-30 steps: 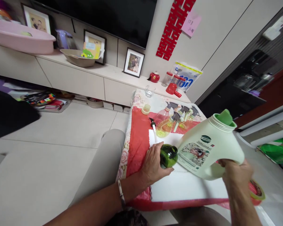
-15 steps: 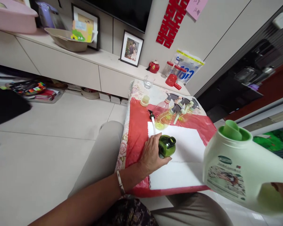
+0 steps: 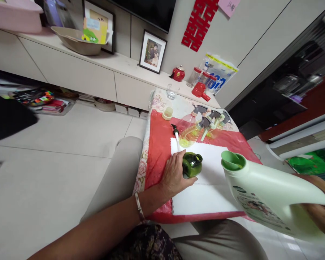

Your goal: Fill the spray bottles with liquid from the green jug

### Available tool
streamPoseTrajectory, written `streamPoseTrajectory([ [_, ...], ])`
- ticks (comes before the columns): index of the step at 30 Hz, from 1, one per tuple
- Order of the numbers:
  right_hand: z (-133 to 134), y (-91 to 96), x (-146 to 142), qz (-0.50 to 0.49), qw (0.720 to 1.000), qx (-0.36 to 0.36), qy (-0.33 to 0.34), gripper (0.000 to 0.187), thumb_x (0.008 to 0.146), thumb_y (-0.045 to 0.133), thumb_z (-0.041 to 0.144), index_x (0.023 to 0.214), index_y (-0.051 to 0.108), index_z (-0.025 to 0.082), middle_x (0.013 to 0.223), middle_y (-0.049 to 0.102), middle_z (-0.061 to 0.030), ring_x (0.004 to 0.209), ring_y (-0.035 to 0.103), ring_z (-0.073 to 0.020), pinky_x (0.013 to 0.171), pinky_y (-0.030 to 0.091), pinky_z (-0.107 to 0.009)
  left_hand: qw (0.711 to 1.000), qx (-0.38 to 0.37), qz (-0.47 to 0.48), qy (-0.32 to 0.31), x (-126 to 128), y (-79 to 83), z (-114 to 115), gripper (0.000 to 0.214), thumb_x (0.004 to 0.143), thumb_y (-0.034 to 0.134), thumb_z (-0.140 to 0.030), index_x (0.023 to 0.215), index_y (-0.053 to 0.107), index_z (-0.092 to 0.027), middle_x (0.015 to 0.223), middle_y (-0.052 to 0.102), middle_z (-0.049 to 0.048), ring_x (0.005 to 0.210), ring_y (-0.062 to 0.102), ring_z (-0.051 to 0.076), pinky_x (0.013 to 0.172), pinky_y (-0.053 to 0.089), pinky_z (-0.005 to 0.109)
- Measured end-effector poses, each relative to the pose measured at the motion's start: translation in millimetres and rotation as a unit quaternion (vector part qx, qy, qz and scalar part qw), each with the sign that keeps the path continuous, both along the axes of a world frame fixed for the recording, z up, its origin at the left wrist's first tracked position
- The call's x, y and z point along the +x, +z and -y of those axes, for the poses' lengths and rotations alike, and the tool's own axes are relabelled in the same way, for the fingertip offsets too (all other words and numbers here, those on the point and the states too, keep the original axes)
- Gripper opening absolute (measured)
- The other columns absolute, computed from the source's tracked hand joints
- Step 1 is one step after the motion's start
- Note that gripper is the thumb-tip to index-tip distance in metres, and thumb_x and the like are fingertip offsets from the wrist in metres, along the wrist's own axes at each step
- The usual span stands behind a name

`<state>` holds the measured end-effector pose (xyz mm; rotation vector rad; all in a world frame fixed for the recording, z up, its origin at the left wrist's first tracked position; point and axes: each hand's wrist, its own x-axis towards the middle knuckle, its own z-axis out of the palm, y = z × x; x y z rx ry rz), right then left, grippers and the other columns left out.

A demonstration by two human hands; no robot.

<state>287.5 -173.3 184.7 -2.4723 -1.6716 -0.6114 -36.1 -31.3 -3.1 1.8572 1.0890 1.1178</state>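
My left hand is wrapped round a small green bottle, whose dark mouth is uncapped and leans a little to the right. Under it lies a white cloth with a scalloped edge. At the right, my right hand grips the handle of a big pale green detergent jug. The jug is tilted with its green spout toward the bottle, and the two stand apart. Behind the bottle lies a pump head with a white tube. A pale cap rests nearby on the red cover.
Several clear spray bottles with dark triggers stand at the back of the small table, on a red cover. A glass cup is at its far edge. A low cabinet behind carries a red pot, jars and a photo frame.
The jug has moved left and tipped its spout toward the green bottle; more of my right hand shows. My left hand still holds the bottle in the same place.
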Motion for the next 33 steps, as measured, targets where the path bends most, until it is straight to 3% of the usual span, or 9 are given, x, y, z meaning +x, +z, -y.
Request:
streamPoseTrajectory([
  [4, -10.5, 7.7, -9.4, -0.016, 0.998, -0.034, -0.041, 0.053, 0.064, 0.049, 0.057, 0.105, 0.069, 0.031, 0.067, 0.063, 0.003, 0.051, 0.058, -0.0166, 0.052, 0.043, -0.026, 1.0, 0.031, -0.003, 0.0, 0.8, -4.2, -0.2, 0.097, 0.062, 0.087, -0.032, 0.142, 0.033, -0.019, 0.134, 0.055, 0.0154, 0.125, 0.055, 0.035, 0.107, 0.046, 0.054],
  [9, -22.9, 15.8, -24.6, -0.027, 0.991, -0.097, -0.093, 0.061, 0.056, 0.048, 0.054, 0.108, 0.07, 0.032, 0.071, 0.067, 0.0, 0.055, 0.06, -0.0222, 0.054, 0.044, -0.03, 0.999, 0.033, -0.01, 0.001, 0.0, -2.4, -0.7, 0.098, 0.062, 0.087, -0.033, 0.142, 0.033, -0.018, 0.135, 0.055, 0.0165, 0.125, 0.054, 0.036, 0.107, 0.046, 0.055],
  [15, -35.0, 24.2, -54.1, -0.069, 0.985, -0.096, -0.125, 0.067, 0.051, 0.042, 0.054, 0.105, 0.072, 0.031, 0.069, 0.066, -0.0019, 0.064, 0.064, -0.0265, 0.06, 0.046, -0.033, 1.0, 0.006, 0.004, 0.0, -4.1, 8.5, 0.0, 0.092, 0.062, 0.087, -0.028, 0.139, 0.038, -0.019, 0.132, 0.057, 0.0155, 0.124, 0.056, 0.035, 0.106, 0.048, 0.053],
  [24, -34.8, 18.0, -23.1, 0.007, 0.986, -0.127, -0.11, 0.064, 0.058, 0.047, 0.057, 0.115, 0.067, 0.034, 0.075, 0.068, -0.0019, 0.061, 0.062, -0.0248, 0.056, 0.045, -0.031, 1.0, -0.005, 0.023, -0.006, -2.0, 12.5, -2.2, 0.097, 0.06, 0.09, -0.028, 0.14, 0.036, -0.018, 0.131, 0.058, 0.0161, 0.124, 0.057, 0.035, 0.106, 0.048, 0.053],
  [33, -43.0, 24.0, -33.2, -0.024, 0.984, -0.156, -0.082, 0.054, 0.062, 0.047, 0.056, 0.108, 0.067, 0.037, 0.085, 0.071, 0.0018, 0.073, 0.068, -0.0241, 0.061, 0.048, -0.03, 1.0, -0.007, 0.002, -0.006, 0.9, 6.9, -3.2, 0.098, 0.061, 0.089, -0.029, 0.142, 0.034, -0.02, 0.134, 0.056, 0.0167, 0.129, 0.053, 0.037, 0.107, 0.047, 0.055],
])
